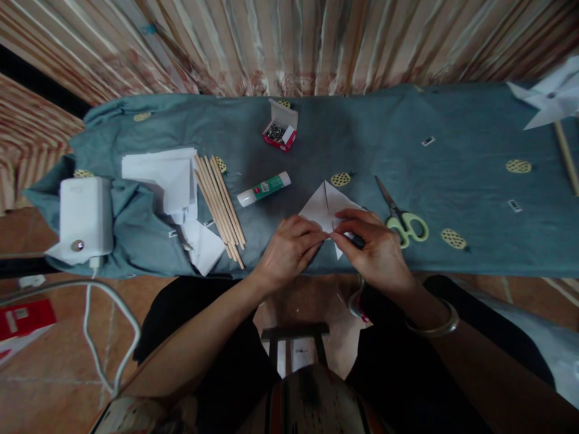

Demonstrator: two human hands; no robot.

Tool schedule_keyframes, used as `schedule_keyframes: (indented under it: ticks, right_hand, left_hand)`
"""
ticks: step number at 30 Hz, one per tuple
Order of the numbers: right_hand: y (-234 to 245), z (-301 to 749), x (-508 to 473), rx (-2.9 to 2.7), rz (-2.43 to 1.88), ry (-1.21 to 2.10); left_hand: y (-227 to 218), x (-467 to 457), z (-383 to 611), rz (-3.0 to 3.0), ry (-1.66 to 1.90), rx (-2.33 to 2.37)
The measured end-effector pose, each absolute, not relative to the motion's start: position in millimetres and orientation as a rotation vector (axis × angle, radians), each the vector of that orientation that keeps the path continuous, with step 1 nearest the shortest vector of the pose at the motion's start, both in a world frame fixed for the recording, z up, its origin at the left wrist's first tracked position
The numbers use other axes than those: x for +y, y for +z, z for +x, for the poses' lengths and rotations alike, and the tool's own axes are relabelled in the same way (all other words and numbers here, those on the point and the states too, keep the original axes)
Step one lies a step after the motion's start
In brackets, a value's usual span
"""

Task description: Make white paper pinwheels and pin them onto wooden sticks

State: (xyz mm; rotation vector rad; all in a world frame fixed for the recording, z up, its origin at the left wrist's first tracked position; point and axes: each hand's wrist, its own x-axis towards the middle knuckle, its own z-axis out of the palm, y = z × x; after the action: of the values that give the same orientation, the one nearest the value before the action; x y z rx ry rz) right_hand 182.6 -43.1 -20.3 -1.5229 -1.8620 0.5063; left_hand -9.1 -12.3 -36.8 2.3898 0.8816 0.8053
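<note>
A white sheet of paper (316, 204) with slits cut in from its corners lies at the front edge of the cloth-covered table. My left hand (289, 248) pinches its near side between thumb and fingers. Close beside it, my right hand (373, 244) also has its fingertips closed on the paper, near the middle. The two hands almost meet there, and the fingers hide part of the sheet. Scissors (402, 222) with green handles lie just right of my right hand. A glue stick (263, 188) rests beyond my left hand.
Wooden sticks (221, 208) lie left of the glue stick, beside stacked white paper (169, 181). A small red box (280, 129) of metal pins stands open farther back. A white power bank (85, 217) with a cable is at far left. A paper pinwheel (549, 96) on a stick is at far right.
</note>
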Motion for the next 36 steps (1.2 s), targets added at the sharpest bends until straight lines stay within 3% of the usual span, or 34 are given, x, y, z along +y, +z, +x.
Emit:
schedule_keyframes:
  ticks: [36]
  right_hand:
    - [-24.0, 186.6, -45.6, -1.977, -1.477, 0.41]
  left_hand:
    - [-36.5, -10.5, -7.7, 2.352, 0.733, 0.902]
